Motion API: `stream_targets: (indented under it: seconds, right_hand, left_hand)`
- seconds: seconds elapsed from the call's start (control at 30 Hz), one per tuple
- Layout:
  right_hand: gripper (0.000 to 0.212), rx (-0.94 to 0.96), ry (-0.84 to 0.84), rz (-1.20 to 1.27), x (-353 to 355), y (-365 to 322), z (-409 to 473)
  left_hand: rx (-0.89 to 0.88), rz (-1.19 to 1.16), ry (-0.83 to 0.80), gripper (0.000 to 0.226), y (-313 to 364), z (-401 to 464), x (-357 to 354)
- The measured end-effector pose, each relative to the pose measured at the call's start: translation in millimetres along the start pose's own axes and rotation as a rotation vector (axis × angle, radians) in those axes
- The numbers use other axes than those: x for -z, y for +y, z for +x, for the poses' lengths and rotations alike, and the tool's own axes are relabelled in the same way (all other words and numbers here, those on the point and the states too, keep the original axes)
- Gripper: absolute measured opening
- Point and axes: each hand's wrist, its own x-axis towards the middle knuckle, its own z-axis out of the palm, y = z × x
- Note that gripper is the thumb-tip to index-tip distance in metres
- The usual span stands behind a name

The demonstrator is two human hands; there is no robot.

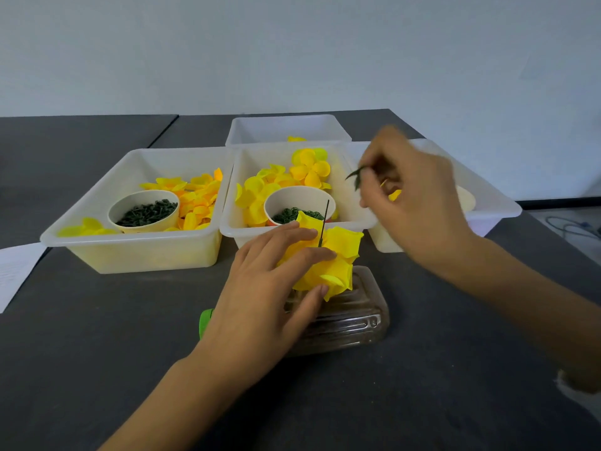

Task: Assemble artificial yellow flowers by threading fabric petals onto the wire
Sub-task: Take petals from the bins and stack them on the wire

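Observation:
A half-built yellow flower of fabric petals sits on a thin dark wire that sticks up through its middle. My left hand holds the petals from the left, fingers curled around them. My right hand hovers above the right bin and pinches a small green leaf piece between its fingertips. The flower stands over a clear plastic bottle lying on its side with a green cap.
Three white bins sit in a row on the dark table: the left bin and middle bin hold yellow petals and paper cups of small green parts, the right bin is mostly hidden. A fourth bin stands behind.

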Motion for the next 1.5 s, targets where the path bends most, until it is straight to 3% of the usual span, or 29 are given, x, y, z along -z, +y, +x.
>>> stream_targets:
  seconds: [0.1,0.27,0.4,0.47,0.6,0.73,1.03,1.5]
  right_hand:
    - [0.022,-0.386,0.109,0.43,8.9,2.7,-5.7]
    - [0.025,-1.123,-0.091,1.188,5.0,1.5,-50.2]
    - [0.019,-1.299,-0.114,1.379,4.9,0.3,-66.3]
    - [0.011,-1.319,-0.163,1.359,4.4,-2.4,-68.5]
    - [0.041,-1.243,-0.39,1.046,-1.4,-8.2,-74.1]
    - [0.03,-1.115,-0.498,0.839,-4.9,-14.0,-77.1]
    - [0.023,-1.05,-0.482,0.857,-7.1,-14.3,-77.4]
    - [0.026,-0.943,-0.461,0.638,-2.9,0.2,-65.6]
  left_hand:
    - [0.007,-0.011,0.07,0.026,2.5,1.9,-2.2]
    - [-0.028,-0.02,0.151,0.016,6.4,4.7,-4.5]
    - [-0.036,-0.032,0.159,0.011,8.1,6.0,-4.8]
    - [-0.037,-0.041,0.154,0.01,8.0,6.1,-4.6]
    - [-0.029,-0.063,0.161,0.009,7.8,5.9,-4.3]
    - [-0.03,-0.078,0.162,0.008,8.5,5.2,-5.2]
    - [-0.01,-0.078,0.179,0.008,8.0,2.1,-5.4]
    - [-0.013,-0.06,0.173,0.008,7.9,1.0,-5.8]
